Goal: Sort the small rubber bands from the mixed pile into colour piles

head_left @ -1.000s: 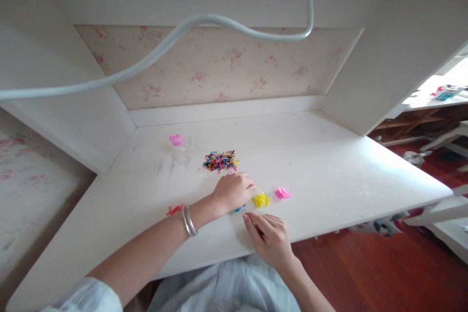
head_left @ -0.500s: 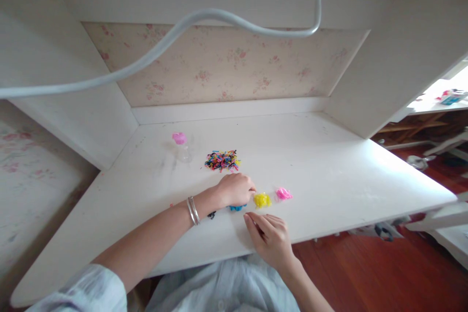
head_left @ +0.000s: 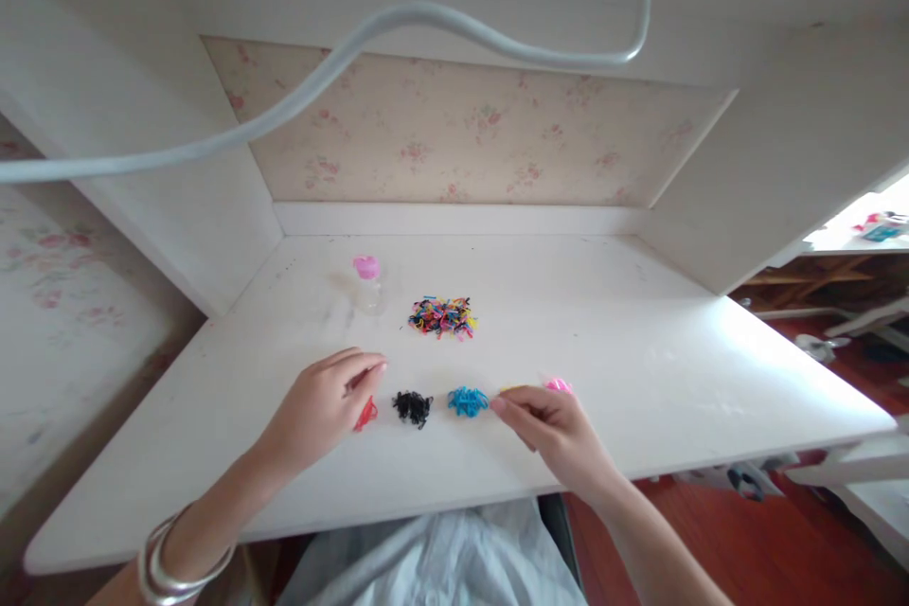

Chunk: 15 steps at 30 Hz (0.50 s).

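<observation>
My left hand is closed in a pinch above the pile of red rubber bands, which it partly covers. Whatever lies between its fingertips is too small to make out. My right hand also pinches, its tips beside the pile of blue rubber bands; I cannot tell what it holds. Behind that hand, the yellow pile is almost hidden and the pink pile partly so. Black rubber bands lie between the red and blue ones. Farther back sits a mixed-colour pile of rubber bands.
A clear bottle with a pink top stands at the back left of the white desk. White panels flank the desk on both sides. A pale cable crosses the upper view in front of the shelf.
My left hand has moved left from the blue pile to the red one, uncovering the blue and black piles. My right hand has shifted slightly forward, over the yellow pile. The view has shifted a little.
</observation>
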Each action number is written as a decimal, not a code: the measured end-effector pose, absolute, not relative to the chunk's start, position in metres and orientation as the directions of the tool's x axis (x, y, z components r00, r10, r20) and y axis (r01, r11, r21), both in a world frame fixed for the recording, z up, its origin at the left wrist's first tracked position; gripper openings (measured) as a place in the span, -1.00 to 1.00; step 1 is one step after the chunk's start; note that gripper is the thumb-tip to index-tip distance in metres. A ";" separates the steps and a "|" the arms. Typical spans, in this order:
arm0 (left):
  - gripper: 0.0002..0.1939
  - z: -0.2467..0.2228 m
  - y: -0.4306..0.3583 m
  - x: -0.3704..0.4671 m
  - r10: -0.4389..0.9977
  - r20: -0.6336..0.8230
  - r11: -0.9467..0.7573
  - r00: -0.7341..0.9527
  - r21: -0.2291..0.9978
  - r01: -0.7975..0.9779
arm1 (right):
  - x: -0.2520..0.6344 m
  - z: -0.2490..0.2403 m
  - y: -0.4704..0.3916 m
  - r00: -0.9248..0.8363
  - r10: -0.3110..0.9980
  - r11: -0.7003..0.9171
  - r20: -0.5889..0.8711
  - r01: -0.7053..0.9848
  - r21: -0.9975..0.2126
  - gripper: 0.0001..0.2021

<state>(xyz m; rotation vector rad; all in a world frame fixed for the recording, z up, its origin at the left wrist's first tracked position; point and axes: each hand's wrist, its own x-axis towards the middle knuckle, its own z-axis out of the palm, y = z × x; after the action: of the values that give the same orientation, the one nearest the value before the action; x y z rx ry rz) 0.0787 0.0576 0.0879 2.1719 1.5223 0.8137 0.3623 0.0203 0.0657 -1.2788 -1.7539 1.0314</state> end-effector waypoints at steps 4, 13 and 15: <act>-0.68 0.055 0.035 0.026 0.976 0.207 -0.097 -0.067 0.688 0.719 | 0.373 0.085 0.071 -0.227 0.972 0.194 0.061 0.629 -0.753 -0.72; -0.66 0.006 0.012 -0.018 0.947 0.155 0.071 -0.280 0.751 0.656 | 0.367 0.050 0.167 -0.104 0.991 0.088 -0.085 0.981 -0.172 -0.71; -0.65 0.008 0.014 -0.017 0.954 0.151 0.057 -0.257 0.753 0.656 | 0.364 0.042 0.174 -0.100 0.990 0.084 -0.102 0.984 -0.154 -0.68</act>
<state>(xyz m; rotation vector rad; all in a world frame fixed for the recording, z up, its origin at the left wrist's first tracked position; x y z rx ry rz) -0.0175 0.0136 0.0079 1.6094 1.9547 1.0455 0.3643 0.1740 0.0423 -2.0876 -2.2912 0.2856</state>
